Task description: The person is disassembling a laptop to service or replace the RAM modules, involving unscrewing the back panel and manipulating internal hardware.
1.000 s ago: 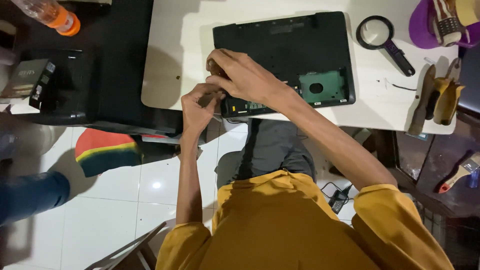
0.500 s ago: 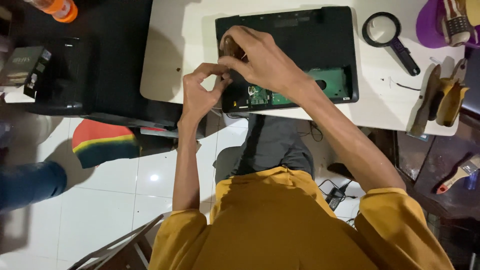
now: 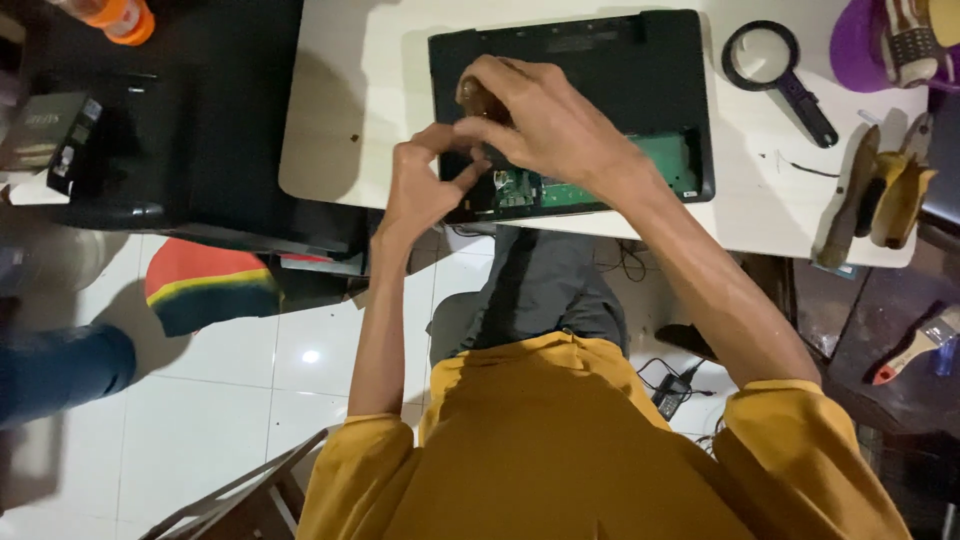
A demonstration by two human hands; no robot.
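A black laptop (image 3: pixel 600 70) lies bottom-up on the white table (image 3: pixel 350 100), with a green circuit board (image 3: pixel 655 160) exposed along its near edge. My right hand (image 3: pixel 545 125) is curled over the laptop's left half, gripping a brown rounded tool handle (image 3: pixel 474 96). My left hand (image 3: pixel 425 190) reaches up from below. Its thumb and forefinger are pinched together at the laptop's near left corner, touching my right hand's fingertips. Whatever sits between the fingertips is hidden.
A black magnifying glass (image 3: pixel 768 52) lies right of the laptop, and yellow-handled tools (image 3: pixel 895 195) lie at the table's right edge. A black unit (image 3: pixel 190 120) stands at left with an orange bottle (image 3: pixel 120 18). On the floor are a striped cap (image 3: pixel 210 290) and another person's blue-trousered leg (image 3: pixel 60 370).
My right hand has moved farther onto the laptop and now shows the brown handle. My left hand has risen to meet it at the near left corner.
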